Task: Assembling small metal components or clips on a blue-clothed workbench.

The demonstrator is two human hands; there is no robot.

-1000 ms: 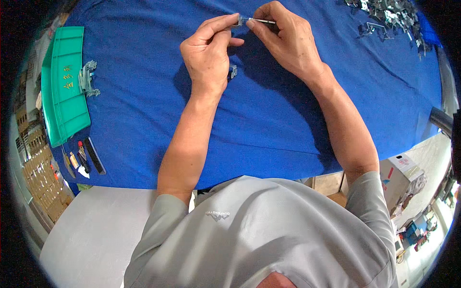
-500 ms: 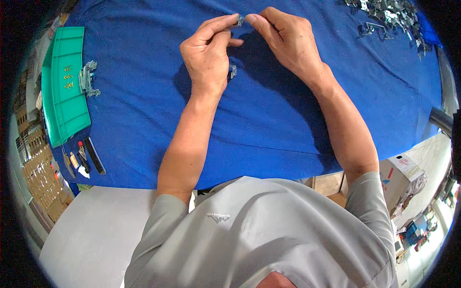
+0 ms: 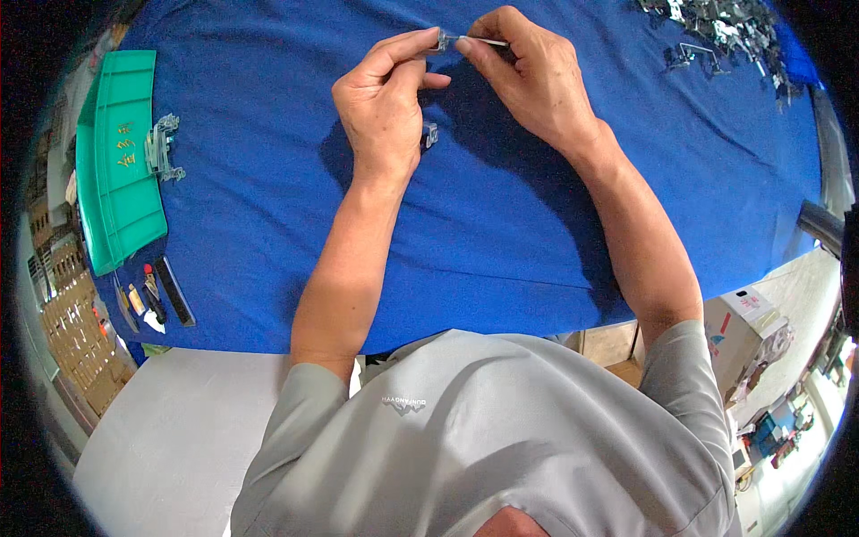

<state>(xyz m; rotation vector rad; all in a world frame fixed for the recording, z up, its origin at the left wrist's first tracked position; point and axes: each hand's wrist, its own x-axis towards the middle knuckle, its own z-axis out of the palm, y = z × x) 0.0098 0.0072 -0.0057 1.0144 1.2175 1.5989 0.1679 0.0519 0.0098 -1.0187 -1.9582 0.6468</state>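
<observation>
Between the thumb and fingers of my left hand [image 3: 383, 109] is a small clear plastic part [image 3: 442, 42], partly covered by the fingertips. Close beside it, on the right, my right hand [image 3: 541, 85] pinches a thin pale strip [image 3: 488, 40]. The strip's left end points at the clear part; whether the two touch is too small to tell. A second clear plastic piece [image 3: 430, 135] shows just right of my left wrist, partly hidden by it.
A blue cloth [image 3: 501, 251] covers the table. A green tray [image 3: 125, 192] stands at the left, with clear plastic pieces [image 3: 165, 148] at its right edge. Small tools [image 3: 152, 291] lie below it. A pile of dark and clear parts [image 3: 729, 36] fills the far right corner.
The pale strip now shows between my right thumb and forefinger, where it was hidden before. My right hand has shifted very slightly; my left hand keeps its grip on the clear part.
</observation>
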